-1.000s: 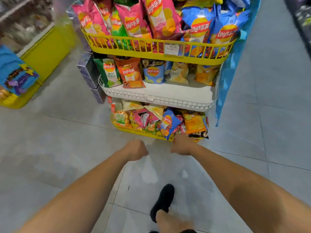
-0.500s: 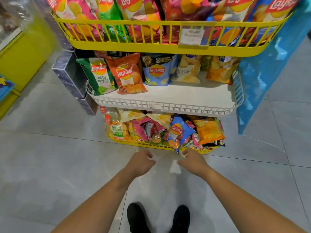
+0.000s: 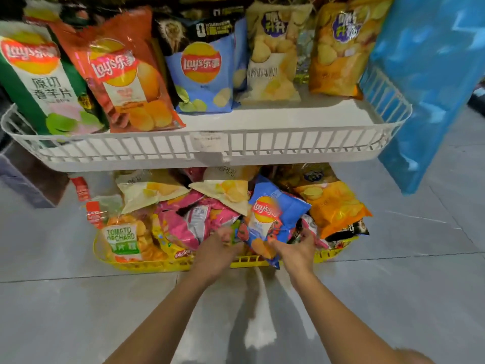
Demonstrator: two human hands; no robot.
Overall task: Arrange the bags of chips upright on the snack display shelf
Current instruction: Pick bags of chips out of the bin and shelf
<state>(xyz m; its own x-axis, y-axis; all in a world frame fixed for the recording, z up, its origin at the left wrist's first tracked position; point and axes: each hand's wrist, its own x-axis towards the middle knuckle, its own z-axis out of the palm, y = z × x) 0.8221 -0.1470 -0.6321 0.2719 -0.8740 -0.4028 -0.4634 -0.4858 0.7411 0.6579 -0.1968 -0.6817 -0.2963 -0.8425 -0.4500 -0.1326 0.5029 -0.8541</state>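
The bottom yellow basket (image 3: 252, 261) holds a jumbled pile of chip bags lying at all angles. A blue Lay's bag (image 3: 275, 214) sits tilted on top at the middle. My right hand (image 3: 298, 252) grips its lower right edge, thumb across the front. My left hand (image 3: 216, 253) is at the bag's left side, fingers curled down among the pink bags (image 3: 194, 224); what they hold is hidden. An orange bag (image 3: 333, 206) lies at the right, and a Tomato Orchard bag (image 3: 123, 240) stands at the left.
Directly above the pile, the white wire shelf (image 3: 288, 145) carries upright bags: green (image 3: 39, 82), red-orange (image 3: 123, 74), blue (image 3: 202, 69), pale yellow (image 3: 273, 53), orange (image 3: 338, 48). A blue plastic sheet (image 3: 430, 82) hangs at the right. Grey floor tiles (image 3: 78, 311) lie below.
I have crouched much closer to the rack. Both hands moved forward from the floor in front of the yellow basket into the pile, and the right one took hold of the blue bag.
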